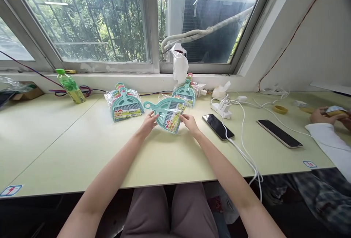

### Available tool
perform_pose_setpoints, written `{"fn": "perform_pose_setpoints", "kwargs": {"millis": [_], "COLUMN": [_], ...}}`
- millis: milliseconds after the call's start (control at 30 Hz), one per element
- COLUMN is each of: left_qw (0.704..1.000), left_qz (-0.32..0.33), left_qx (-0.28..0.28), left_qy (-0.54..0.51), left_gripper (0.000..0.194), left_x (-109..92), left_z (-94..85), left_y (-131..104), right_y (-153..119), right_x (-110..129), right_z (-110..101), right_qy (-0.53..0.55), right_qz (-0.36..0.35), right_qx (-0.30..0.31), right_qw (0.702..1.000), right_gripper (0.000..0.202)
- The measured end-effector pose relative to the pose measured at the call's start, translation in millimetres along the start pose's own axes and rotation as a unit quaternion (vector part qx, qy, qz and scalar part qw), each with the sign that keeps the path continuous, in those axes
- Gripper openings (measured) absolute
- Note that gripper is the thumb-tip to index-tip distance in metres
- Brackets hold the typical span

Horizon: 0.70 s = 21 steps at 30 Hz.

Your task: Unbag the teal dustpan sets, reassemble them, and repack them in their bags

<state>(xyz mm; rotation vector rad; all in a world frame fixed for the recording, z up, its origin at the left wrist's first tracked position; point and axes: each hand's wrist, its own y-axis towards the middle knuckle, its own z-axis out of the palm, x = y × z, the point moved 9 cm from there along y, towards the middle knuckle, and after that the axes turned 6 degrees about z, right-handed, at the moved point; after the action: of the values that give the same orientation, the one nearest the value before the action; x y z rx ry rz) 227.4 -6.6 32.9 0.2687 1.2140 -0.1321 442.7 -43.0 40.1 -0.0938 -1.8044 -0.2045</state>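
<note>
Between my hands is a teal dustpan and brush set (168,115) in clear wrapping, tilted with its handle to the left. My left hand (150,123) is closed on its edge near the handle. With thumb and fingers, my right hand (189,123) pinches the wrapped right side by the printed label. To the left, a stack of wrapped dustpan sets (125,104) leans together, teal in front with green and red handles behind. Another group of wrapped dustpan sets (185,91) stands behind the held one, by the wall.
A green bottle (71,86) stands at the left. To the right lie a black phone (218,126), a power strip (221,109) with white cables, a second phone (279,133) and a tape roll (280,109). A co-worker's hands (323,115) hold something at the far right.
</note>
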Motion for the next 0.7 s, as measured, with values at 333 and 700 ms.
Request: {"fn": "perform_pose_setpoints", "kwargs": {"millis": [333, 700], "left_qw": [0.969, 0.967], "left_qz": [0.006, -0.021], "left_qx": [0.211, 0.170], "left_qy": [0.132, 0.190], "left_gripper": [0.043, 0.036], "left_x": [-13.0, -1.1], "left_z": [36.9, 23.0], "left_y": [-24.6, -8.2], "right_y": [-3.6, 5.5], "right_x": [13.9, 2.6], "right_z": [-5.1, -31.2], "right_qy": [0.155, 0.122], "right_qz": [-0.013, 0.052], "right_qx": [0.046, -0.014], "right_qw": [0.987, 0.991], "right_gripper": [0.041, 0.038]}}
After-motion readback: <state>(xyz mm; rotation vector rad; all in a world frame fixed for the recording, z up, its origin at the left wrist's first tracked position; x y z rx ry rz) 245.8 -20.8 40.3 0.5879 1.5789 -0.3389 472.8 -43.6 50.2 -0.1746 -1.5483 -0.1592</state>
